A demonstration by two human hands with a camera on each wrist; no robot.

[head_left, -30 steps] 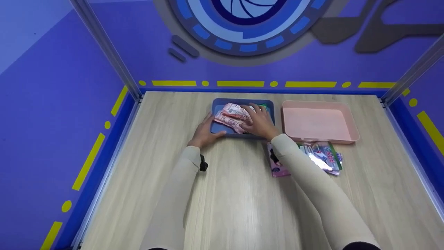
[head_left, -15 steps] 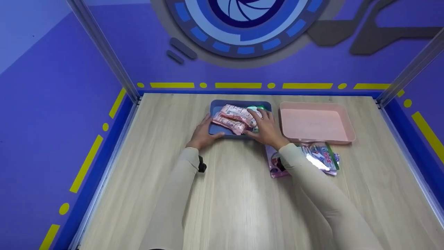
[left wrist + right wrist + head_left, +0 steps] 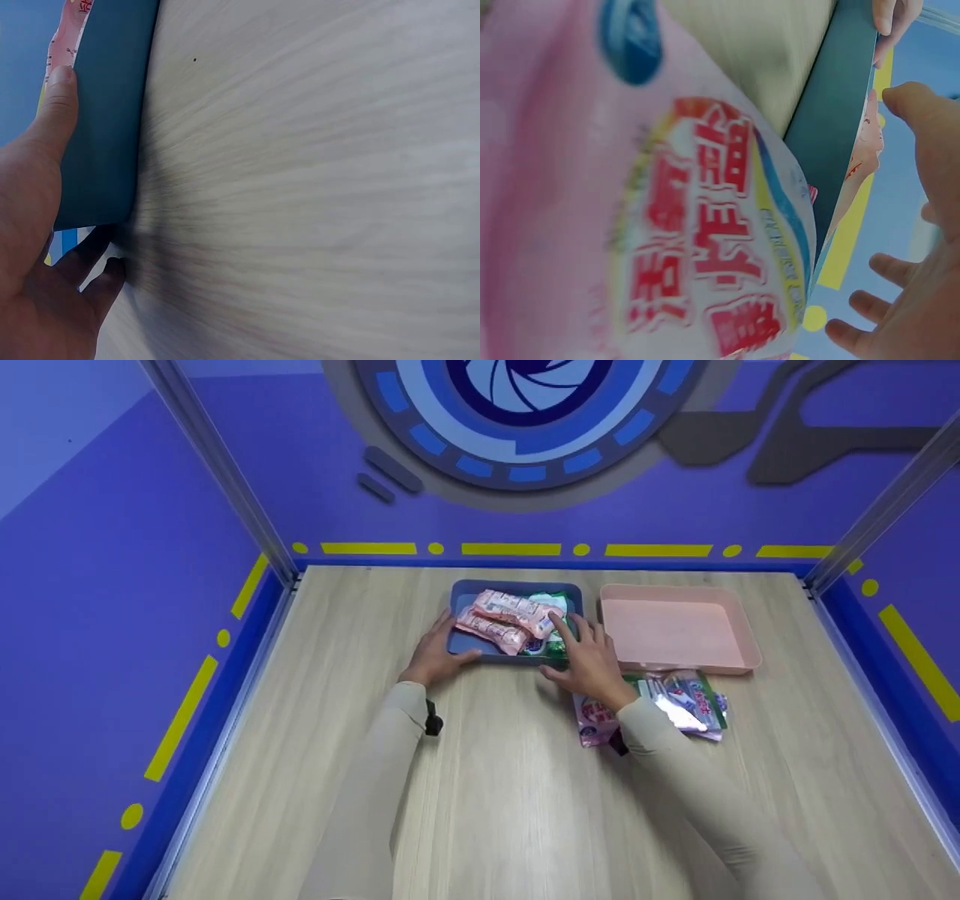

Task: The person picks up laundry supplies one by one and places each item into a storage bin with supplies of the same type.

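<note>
In the head view my left hand (image 3: 433, 658) holds the left front corner of a blue-grey tray (image 3: 466, 600). Its thumb lies against the front wall at the rim, and its fingers reach round the left side. Two pink printed packets (image 3: 517, 609) lie in the tray, one overlapping the other, with green-and-white packaging (image 3: 553, 600) partly beneath them. My right hand (image 3: 591, 664) hovers by the tray's front right corner, fingers spread and holding nothing. The right wrist view shows its splayed fingers beside the tray wall (image 3: 832, 105).
A pink tray (image 3: 675, 626) stands to the right. Before it on the wooden table (image 3: 480, 795) lie a pink bag (image 3: 592, 727) with red lettering, partly under the right forearm, and shiny silver-purple bags (image 3: 686, 697). Blue-purple panels (image 3: 247, 495) enclose the back and sides.
My right hand has drawn back from the packets in the blue tray toward the front right, uncovering the green-and-white packaging. The left hand stays at its corner.
</note>
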